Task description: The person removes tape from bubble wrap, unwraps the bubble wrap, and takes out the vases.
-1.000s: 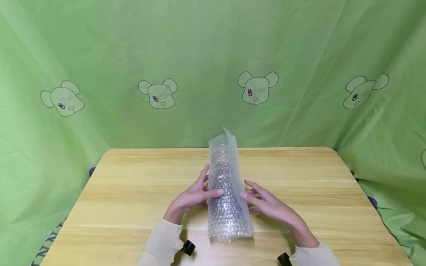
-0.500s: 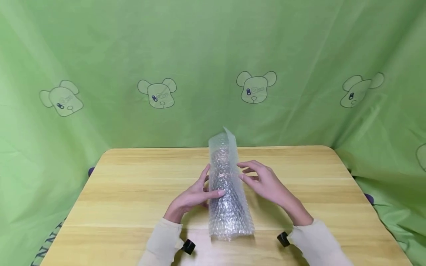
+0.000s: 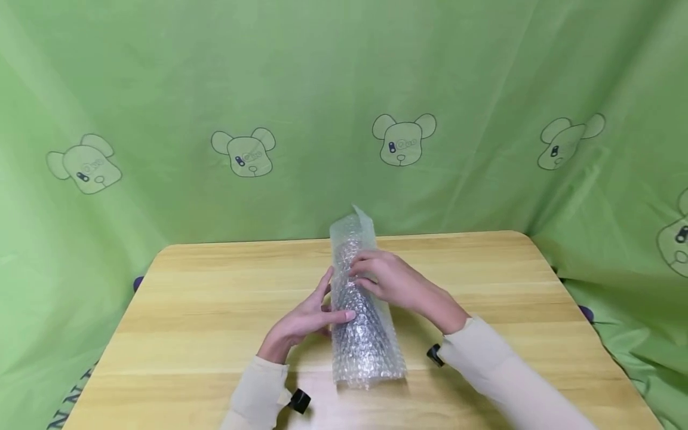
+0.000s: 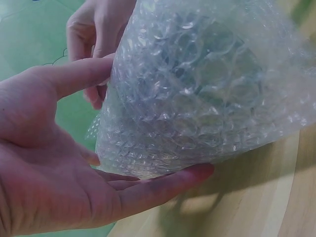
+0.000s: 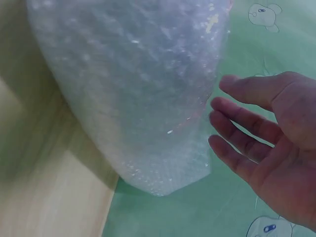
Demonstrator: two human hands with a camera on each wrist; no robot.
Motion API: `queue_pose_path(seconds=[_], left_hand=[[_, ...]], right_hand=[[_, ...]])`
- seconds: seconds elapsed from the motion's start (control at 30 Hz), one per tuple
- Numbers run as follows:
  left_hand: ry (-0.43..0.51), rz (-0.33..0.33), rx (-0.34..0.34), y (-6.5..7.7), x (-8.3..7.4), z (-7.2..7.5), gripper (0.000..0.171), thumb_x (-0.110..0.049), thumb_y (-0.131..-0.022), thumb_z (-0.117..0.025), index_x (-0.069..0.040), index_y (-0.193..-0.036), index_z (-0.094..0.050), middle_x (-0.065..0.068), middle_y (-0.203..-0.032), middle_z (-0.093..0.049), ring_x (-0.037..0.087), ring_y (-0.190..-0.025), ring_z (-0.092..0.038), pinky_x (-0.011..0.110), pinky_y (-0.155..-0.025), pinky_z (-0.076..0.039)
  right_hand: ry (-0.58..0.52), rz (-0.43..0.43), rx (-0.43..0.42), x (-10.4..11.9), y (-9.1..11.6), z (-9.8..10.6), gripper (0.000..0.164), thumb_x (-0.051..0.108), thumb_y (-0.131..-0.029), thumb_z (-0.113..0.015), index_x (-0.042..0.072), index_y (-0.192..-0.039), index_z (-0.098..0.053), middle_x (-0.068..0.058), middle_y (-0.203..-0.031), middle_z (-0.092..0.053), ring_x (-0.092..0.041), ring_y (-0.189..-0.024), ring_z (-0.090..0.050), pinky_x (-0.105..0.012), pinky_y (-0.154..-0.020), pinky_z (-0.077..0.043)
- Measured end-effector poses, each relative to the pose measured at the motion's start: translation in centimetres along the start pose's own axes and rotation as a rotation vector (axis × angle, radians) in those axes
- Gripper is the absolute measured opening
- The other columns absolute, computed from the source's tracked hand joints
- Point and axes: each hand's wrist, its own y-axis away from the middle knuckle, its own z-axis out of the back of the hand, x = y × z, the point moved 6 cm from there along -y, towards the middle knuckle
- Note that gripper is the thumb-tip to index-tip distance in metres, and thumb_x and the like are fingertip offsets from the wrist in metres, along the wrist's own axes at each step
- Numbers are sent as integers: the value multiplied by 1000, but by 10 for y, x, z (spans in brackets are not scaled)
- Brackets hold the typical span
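A long bundle of clear bubble wrap [image 3: 368, 352] stretches front to back over the middle of the table, wider at its near end. Something darker shows faintly through its layers; its shape is hidden. My left hand [image 3: 301, 319] holds the bundle from the left, thumb on top and fingers underneath, as the left wrist view shows. My right hand [image 3: 395, 280] is over the upper half, fingertips bent down toward the wrap. In the right wrist view these loosely curved fingers [image 5: 237, 133] are close beside the wrap's surface, with nothing between them and the thumb.
The wooden table [image 3: 215, 280] carries the bundle, whose far end reaches past the back edge in the head view. A green curtain [image 3: 322, 71] with printed bear heads hangs behind and at both sides. Small black devices [image 3: 299, 401] are worn at both wrists.
My right hand has moved from the bundle's right side up and leftward, over its top. The left hand keeps its hold, and the bundle stays in place on the table.
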Motion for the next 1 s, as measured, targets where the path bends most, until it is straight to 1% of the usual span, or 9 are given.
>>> queue_pose_path(seconds=[0.17, 0.33, 0.53, 0.73, 0.77, 0.8, 0.9, 1.0], left_hand=[[6, -2, 2, 3, 0, 2, 118, -18, -92, -77, -32, -163, 16, 17, -171, 5, 33, -119, -62, 40, -73, -60], [16, -8, 25, 2, 1, 1, 117, -17, -94, -75, -32, -163, 17, 14, -171, 4, 30, -116, -63, 36, -69, -59], [23, -12, 24, 2, 1, 2, 117, -15, -93, -76, -30, -163, 17, 14, -171, 2, 30, -115, -64, 34, -67, -59], [17, -11, 17, 2, -2, 2, 118, -15, -92, -76, -30, -163, 17, 15, -171, -1, 30, -115, -64, 35, -68, -60], [14, -11, 15, 2, -2, 3, 117, -16, -92, -76, -30, -163, 17, 16, -171, -2, 30, -114, -65, 35, -67, -60], [13, -10, 14, 2, -2, 3, 117, -16, -92, -76, -30, -163, 17, 19, -170, -6, 30, -113, -65, 35, -67, -60], [13, -6, 14, 1, -2, 3, 117, -16, -93, -76, -29, -163, 17, 26, -164, -23, 31, -109, -67, 35, -66, -60], [14, -4, 14, 0, -1, 4, 117, -16, -93, -76, -29, -163, 17, 31, -154, -39, 31, -107, -68, 34, -64, -59]], right_hand=[[33, 38, 106, 6, -13, -7, 20, 3, -90, -76, 5, -110, -78, -7, -114, -73, -22, -106, -68, -34, -95, -57], [42, 38, 172, 7, -17, -12, 18, 3, -91, -75, 4, -108, -79, -11, -113, -72, -25, -104, -68, -35, -92, -59], [68, 27, 206, 5, -19, -17, 17, 4, -89, -77, 7, -106, -81, -11, -112, -72, -25, -103, -67, -35, -91, -59], [82, 47, 221, 5, -22, -17, 14, 6, -89, -77, 11, -101, -82, -7, -106, -70, -21, -96, -66, -32, -86, -60], [79, 49, 225, 6, -22, -17, 14, 5, -89, -77, 11, -101, -82, -6, -105, -69, -21, -95, -66, -31, -85, -60], [75, 49, 228, 6, -22, -17, 14, 5, -89, -77, 11, -101, -81, -6, -104, -69, -20, -94, -65, -31, -85, -60], [65, 37, 234, 7, -23, -16, 14, 6, -90, -77, 10, -102, -81, -5, -104, -69, -20, -94, -65, -30, -85, -59], [59, 18, 234, 6, -23, -16, 13, 6, -89, -77, 9, -101, -81, -4, -103, -69, -19, -94, -66, -31, -86, -59]])
